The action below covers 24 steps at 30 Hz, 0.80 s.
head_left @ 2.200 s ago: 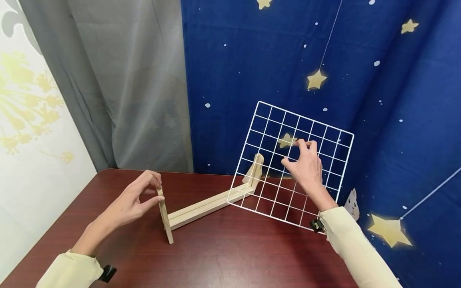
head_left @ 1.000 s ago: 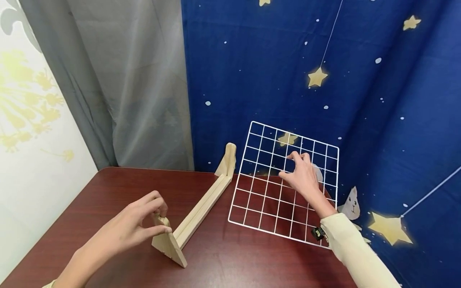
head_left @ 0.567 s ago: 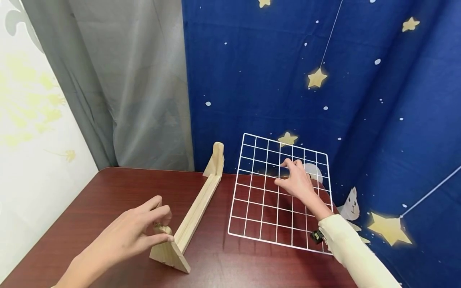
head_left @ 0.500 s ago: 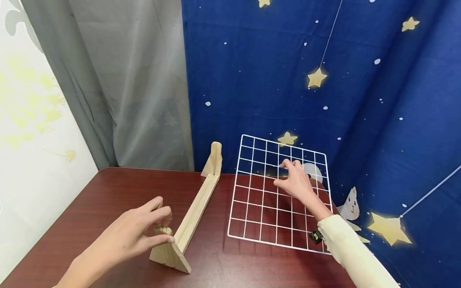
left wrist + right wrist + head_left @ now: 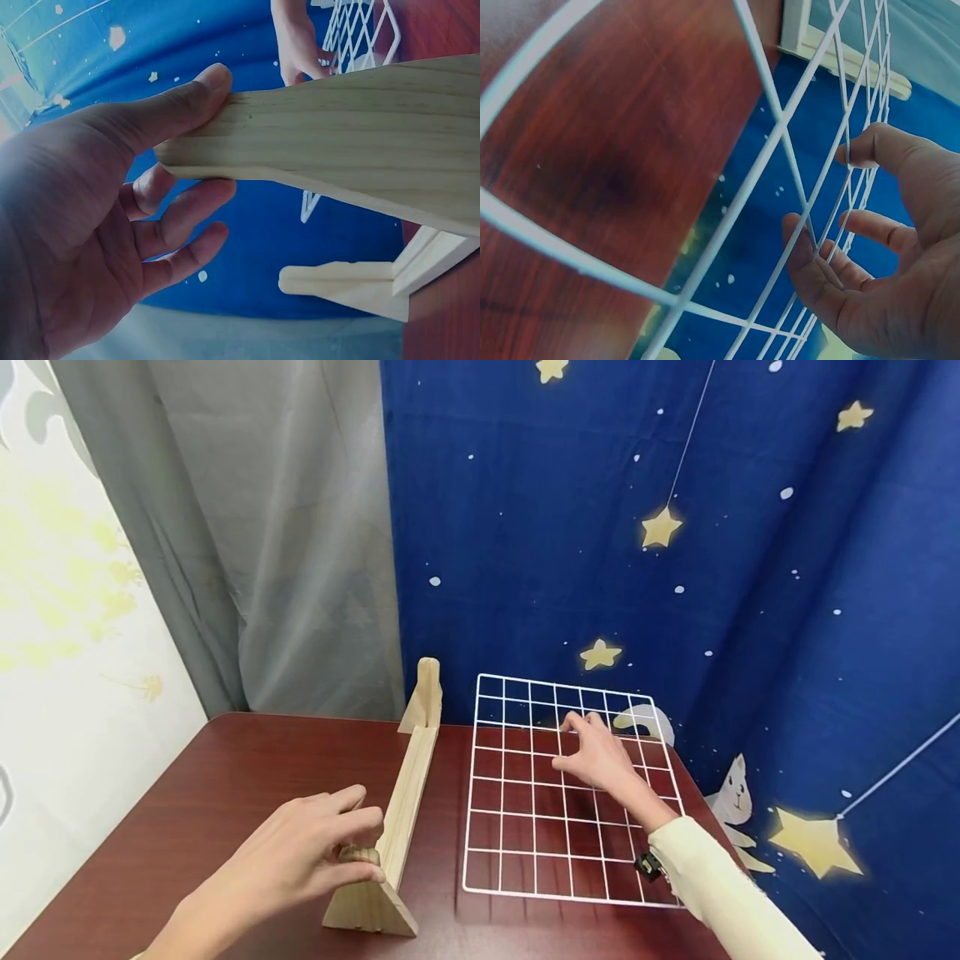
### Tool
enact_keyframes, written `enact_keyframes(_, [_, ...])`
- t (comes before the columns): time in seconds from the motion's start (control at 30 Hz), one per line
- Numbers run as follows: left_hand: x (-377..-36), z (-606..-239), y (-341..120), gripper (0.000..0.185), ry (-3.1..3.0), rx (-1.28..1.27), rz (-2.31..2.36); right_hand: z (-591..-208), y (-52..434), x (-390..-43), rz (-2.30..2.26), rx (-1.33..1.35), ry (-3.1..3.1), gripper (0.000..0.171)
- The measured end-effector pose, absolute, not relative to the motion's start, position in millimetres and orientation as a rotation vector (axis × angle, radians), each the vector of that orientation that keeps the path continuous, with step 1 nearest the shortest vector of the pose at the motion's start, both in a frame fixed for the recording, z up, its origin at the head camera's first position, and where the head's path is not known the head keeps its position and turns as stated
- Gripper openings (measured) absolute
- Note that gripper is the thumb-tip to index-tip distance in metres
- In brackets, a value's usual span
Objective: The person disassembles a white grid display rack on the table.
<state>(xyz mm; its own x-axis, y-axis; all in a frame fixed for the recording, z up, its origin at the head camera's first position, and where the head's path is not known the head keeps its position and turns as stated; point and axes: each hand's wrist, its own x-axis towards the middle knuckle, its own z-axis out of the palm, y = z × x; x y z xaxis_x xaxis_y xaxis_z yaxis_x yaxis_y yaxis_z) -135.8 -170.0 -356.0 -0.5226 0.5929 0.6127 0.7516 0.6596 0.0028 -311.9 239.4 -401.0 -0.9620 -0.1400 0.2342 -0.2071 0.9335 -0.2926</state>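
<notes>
My left hand point(image 5: 315, 839) pinches the rounded top of the near end piece of a pale wooden stand. In the left wrist view, my thumb lies on the flat face of that end board point(image 5: 352, 127), with fingers at its lower edge. A long grooved rail point(image 5: 411, 802) joins it to a matching far end piece point(image 5: 426, 697). To the right, my right hand point(image 5: 600, 758) grips a white wire grid panel point(image 5: 570, 897) near its middle. The right wrist view shows thumb and fingers curled at the wires. The grid leans, its lower edge close over the table.
A dark red table point(image 5: 255, 785) lies under both things. Behind it hang a grey curtain point(image 5: 315, 543) and a blue curtain point(image 5: 510, 543) printed with stars. The table's right edge runs just beyond the grid.
The stand has swung round so its rail points away from me, its near end now closer. The grid has come down and left, and leans less to one side. Both holds stay the same.
</notes>
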Motion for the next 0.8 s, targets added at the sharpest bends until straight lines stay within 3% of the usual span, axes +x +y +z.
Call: enact_keyframes(0.8, [-146, -353, -146, 0.041, -2.291, -1.145, -0.343, -454, 207, -340, 0.341, 0.320, -3.057, 0.049])
